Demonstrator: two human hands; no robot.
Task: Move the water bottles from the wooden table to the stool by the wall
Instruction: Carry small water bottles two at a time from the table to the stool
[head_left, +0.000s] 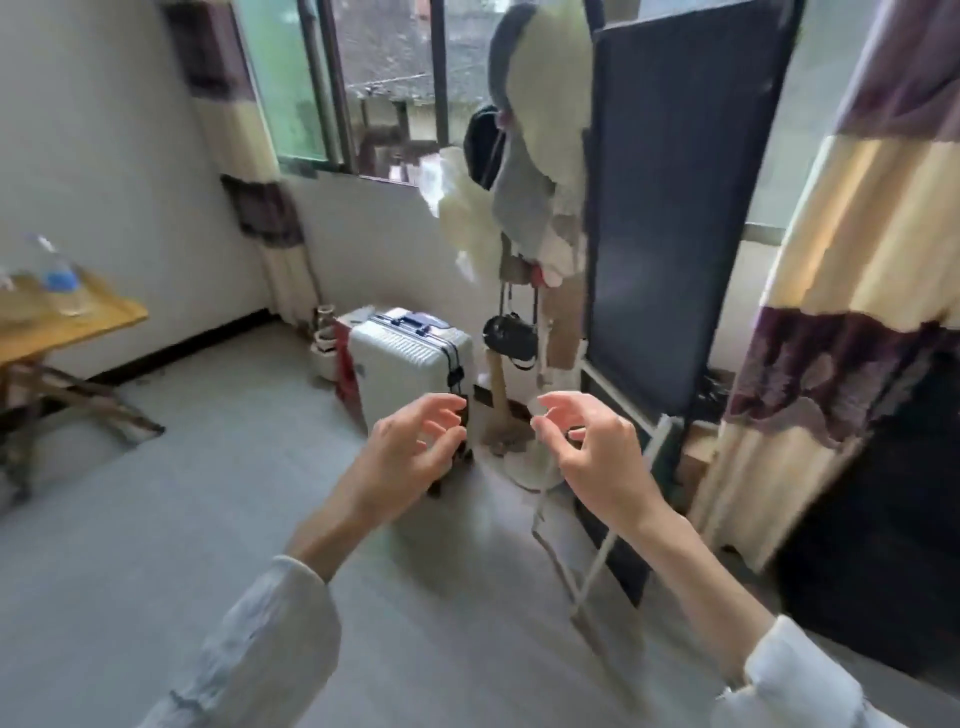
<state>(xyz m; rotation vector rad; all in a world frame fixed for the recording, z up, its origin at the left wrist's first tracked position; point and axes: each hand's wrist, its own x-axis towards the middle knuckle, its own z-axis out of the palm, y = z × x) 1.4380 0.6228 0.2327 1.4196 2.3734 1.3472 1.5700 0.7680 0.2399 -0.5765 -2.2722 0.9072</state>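
Observation:
A clear water bottle (61, 278) with a blue label stands on the wooden table (106, 314) at the far left, blurred by motion. Part of another clear bottle (6, 280) shows at the left edge of the frame. My left hand (410, 441) and my right hand (587, 447) are raised in the middle of the view, far from the table. Both hands hold nothing and their fingers are apart and curled. No stool is in view.
A white suitcase (410, 358) stands on the floor behind my hands. A coat stand (519, 218) hung with clothes and bags is beside a tall dark panel (675, 208) on a white frame. Curtains (852, 270) hang at the right, a window at the back.

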